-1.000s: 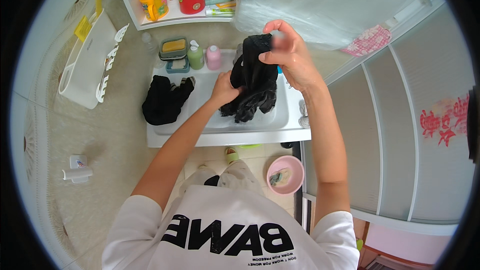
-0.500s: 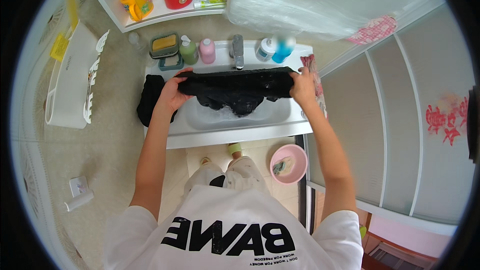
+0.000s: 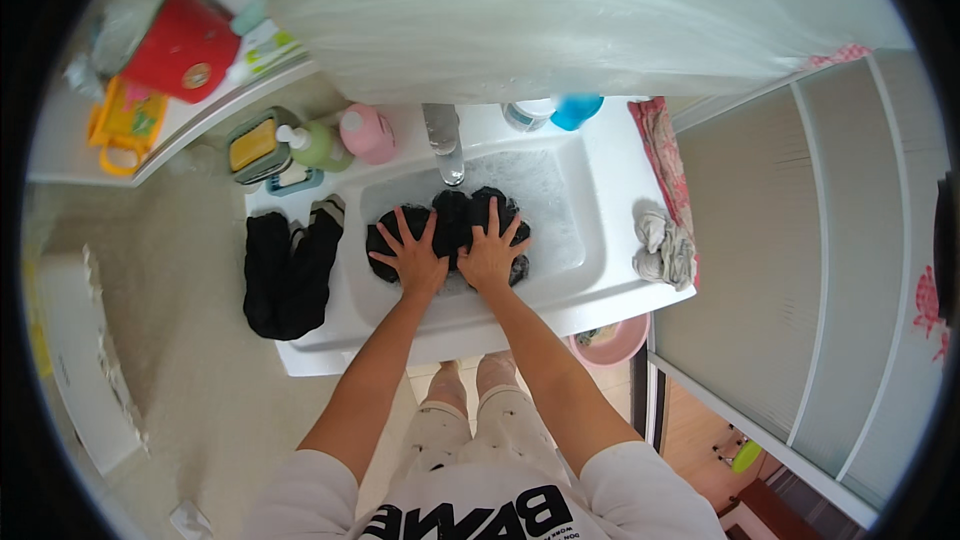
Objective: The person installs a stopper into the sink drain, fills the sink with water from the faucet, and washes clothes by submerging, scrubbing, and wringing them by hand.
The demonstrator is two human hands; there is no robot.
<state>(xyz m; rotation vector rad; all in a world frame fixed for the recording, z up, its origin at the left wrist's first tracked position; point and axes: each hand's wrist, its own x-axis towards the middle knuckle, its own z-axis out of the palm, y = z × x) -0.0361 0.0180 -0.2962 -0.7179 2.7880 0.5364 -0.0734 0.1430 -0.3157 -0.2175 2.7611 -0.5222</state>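
A wet black garment [image 3: 452, 215] lies bunched in soapy water in the white sink [image 3: 575, 240]. My left hand [image 3: 413, 258] presses flat on its left part with the fingers spread. Close beside it, my right hand [image 3: 488, 256] rests on the right part, fingers also fanned out. Neither hand grips the cloth. Just beyond the garment, the metal faucet [image 3: 443, 145] reaches over the basin. The garment's exact kind does not show in this crumpled state.
A black cloth with a striped cuff [image 3: 290, 275] lies on the left rim. On the right are a bunched grey cloth [image 3: 663, 248] and a red patterned towel [image 3: 664, 155]. Behind stand a soap dish [image 3: 255, 148], a green pump bottle [image 3: 322, 145] and a pink bottle [image 3: 368, 133].
The black garment, held stretched above the sink between both hands, is now down in the water. My hands have come together and let go, lying spread on it. The view has shifted.
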